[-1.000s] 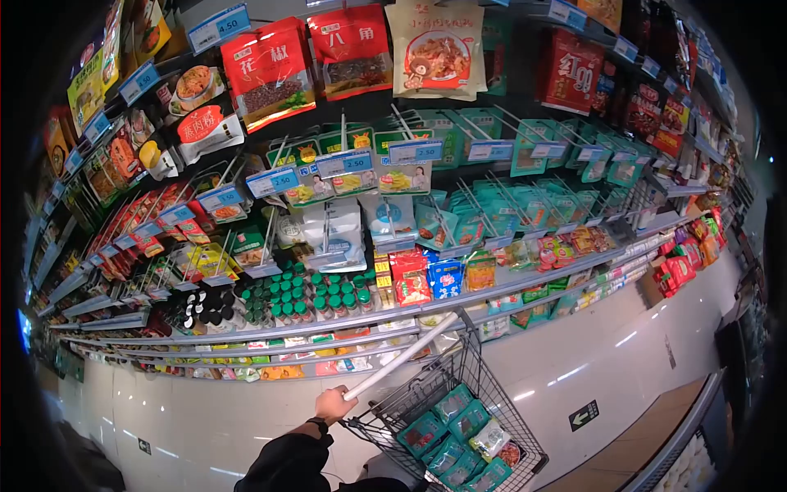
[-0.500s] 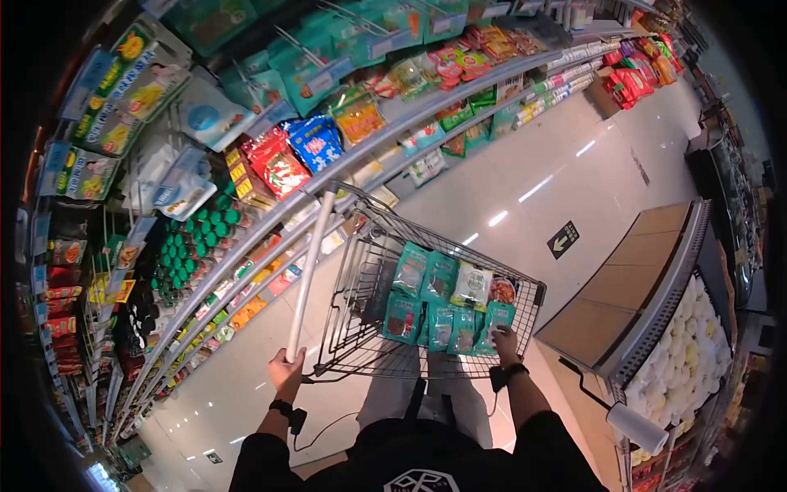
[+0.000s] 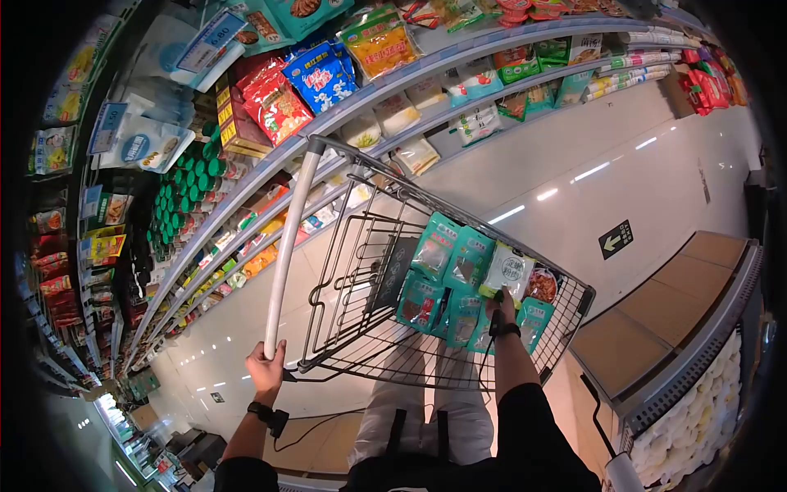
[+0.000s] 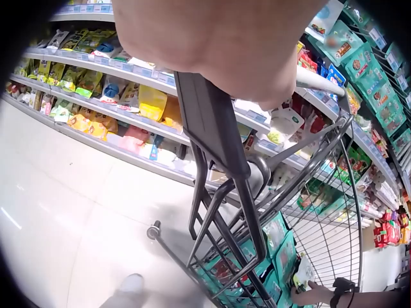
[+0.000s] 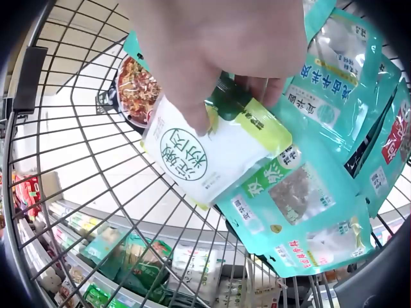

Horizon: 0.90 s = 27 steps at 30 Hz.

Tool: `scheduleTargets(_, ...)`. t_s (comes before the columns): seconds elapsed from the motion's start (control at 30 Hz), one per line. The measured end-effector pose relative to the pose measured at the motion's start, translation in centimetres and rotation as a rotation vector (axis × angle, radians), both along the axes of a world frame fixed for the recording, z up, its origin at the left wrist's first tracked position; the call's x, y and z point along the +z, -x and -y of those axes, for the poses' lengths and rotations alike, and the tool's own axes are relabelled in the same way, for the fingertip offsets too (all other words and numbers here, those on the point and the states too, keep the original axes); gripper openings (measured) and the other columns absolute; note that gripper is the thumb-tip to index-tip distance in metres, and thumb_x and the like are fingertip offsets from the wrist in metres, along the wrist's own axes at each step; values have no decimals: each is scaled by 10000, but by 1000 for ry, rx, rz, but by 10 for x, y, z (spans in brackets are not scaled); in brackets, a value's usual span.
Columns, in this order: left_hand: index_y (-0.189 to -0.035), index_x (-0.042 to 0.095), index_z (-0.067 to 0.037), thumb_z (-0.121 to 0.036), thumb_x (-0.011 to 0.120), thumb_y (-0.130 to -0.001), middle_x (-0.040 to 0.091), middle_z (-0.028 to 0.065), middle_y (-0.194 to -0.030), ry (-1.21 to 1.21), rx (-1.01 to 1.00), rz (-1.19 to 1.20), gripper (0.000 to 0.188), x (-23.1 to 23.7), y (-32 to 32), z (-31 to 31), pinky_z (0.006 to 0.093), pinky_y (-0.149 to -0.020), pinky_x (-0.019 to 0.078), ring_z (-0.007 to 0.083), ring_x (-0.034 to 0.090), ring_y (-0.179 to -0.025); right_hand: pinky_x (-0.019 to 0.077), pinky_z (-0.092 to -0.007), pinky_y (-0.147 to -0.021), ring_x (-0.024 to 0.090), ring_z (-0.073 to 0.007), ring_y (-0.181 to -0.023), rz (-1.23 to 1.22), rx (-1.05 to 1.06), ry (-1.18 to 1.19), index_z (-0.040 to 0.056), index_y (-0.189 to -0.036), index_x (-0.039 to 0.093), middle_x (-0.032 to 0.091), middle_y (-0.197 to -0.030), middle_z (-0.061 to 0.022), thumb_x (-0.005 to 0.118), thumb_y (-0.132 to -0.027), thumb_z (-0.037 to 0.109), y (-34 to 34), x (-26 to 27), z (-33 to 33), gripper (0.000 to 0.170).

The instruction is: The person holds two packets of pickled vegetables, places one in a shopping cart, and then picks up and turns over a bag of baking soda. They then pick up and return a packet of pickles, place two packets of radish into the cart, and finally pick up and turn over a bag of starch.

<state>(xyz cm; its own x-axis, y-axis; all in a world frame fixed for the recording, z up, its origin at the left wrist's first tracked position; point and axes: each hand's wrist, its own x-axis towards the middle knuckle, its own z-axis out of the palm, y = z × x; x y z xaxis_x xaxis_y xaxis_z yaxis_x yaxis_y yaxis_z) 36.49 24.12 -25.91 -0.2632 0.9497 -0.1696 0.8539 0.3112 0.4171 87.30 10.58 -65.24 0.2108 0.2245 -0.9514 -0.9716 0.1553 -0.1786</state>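
My left hand (image 3: 266, 373) grips the near end of the white push handle (image 3: 293, 238) of a wire shopping cart (image 3: 592, 297). Inside the basket my right hand (image 3: 502, 310) pinches the green edge of a white-and-green packet (image 5: 186, 157) between thumb and fingers. That packet lies partly over several teal packets (image 3: 434, 246), spread flat with clear windows and Chinese lettering. At its other side is a pack with a round picture of red food (image 3: 543, 285). In the right wrist view the hand covers the packet's upper corner.
Curved store shelves (image 3: 459, 49) of bagged seasonings run along the cart's far side. Green-capped bottles (image 3: 193, 180) stand on one shelf. A bin with brown panels (image 3: 656, 312) stands at right. The pale tiled floor bears an arrow sign (image 3: 615, 240).
The head view has swung down and round to the cart. My right hand came into view over the teal packets, then moved onto the white-and-green packet. My left hand keeps its grip on the handle.
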Motion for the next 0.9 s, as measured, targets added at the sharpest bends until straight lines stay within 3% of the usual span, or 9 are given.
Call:
scheduleTargets(0.1, -663, 574, 11, -240, 825, -868, 517, 31, -526, -7, -12, -15, 410, -2, 7, -2, 289, -480, 382, 74, 424, -518, 605, -366, -656, 682, -242, -884, 72, 238, 242, 72, -1133, 596, 651, -980, -53, 720, -964, 235, 0, 13, 10, 265)
scheduleTargets(0.27, -711, 646, 9, -286, 823, -866, 529, 49, -514, 17, 0, 13, 378, 6, 9, -3, 311, -467, 385, 92, 446, -485, 606, -363, -676, 680, -218, -858, 393, 36, 204, 64, -1109, 601, 660, -979, -56, 723, -960, 189, 17, 46, -4, 229)
scheduleTargets(0.63, -803, 746, -54, -446, 779, -827, 613, 147, -551, -201, -148, -3, 395, 1, 34, 16, 448, -551, 524, 354, 645, -536, 560, -352, -854, 620, -147, -1100, 749, 576, -308, 124, -1295, 551, 639, -1252, -21, 624, -999, 66, 155, 381, 94, 310)
scheduleTargets(0.67, -1007, 728, -67, -410, 794, -820, 707, 176, -833, 95, -122, 34, 396, 23, 32, 16, 469, -764, 542, 360, 696, -834, 557, -369, -885, 618, -160, -1125, 734, 593, -354, 111, -1322, 533, 625, -1289, -35, 619, -997, 53, 171, 413, 104, 341)
scheduleTargets(0.7, -1007, 728, -67, -410, 794, -820, 707, 176, -833, 69, -117, 50, 396, 27, 32, 23, 469, -764, 542, 360, 696, -834, 554, -386, -916, 616, -172, -1150, 718, 609, -403, 97, -1348, 515, 612, -1326, -50, 614, -994, 40, 194, 458, 112, 372)
scheduleTargets(0.77, -1280, 598, -78, -377, 811, -812, 609, 202, -1257, -537, -46, 21, 594, 21, 25, 41, 514, -1034, 406, 387, 539, -1232, 552, -344, -889, 645, -168, -1082, 654, 531, -584, 45, -1337, 524, 640, -1252, -42, 627, -968, -11, 230, 528, 125, 387)
scheduleTargets(0.8, -1422, 445, -71, -348, 822, -806, 420, 180, -1457, -440, 95, 259, 774, 26, 18, 50, 533, -1144, 236, 397, 323, -1394, 522, -371, -985, 633, -217, -1178, 688, 553, -636, 36, -1421, 475, 625, -1321, -68, 629, -952, -37, 235, 539, 141, 498)
scheduleTargets(0.87, -1412, 454, -18, -369, 792, -864, 480, 170, -1424, -469, 136, 431, 732, 44, 18, 66, 496, -1127, 292, 365, 404, -1350, 433, -403, -1088, 554, -247, -1286, 718, 566, -765, 33, -1474, 417, 559, -1416, -89, 655, -940, -19, 255, 570, 158, 586)
scheduleTargets(0.9, -1425, 445, -25, -430, 689, -959, 520, 128, -1403, -265, 111, 1025, 663, 51, 0, 105, 458, -1114, 327, 318, 471, -1302, 345, -436, -1191, 475, -277, -1394, 729, 578, -874, 29, -1527, 359, 494, -1510, -110, 680, -928, -1, 265, 584, 164, 680)
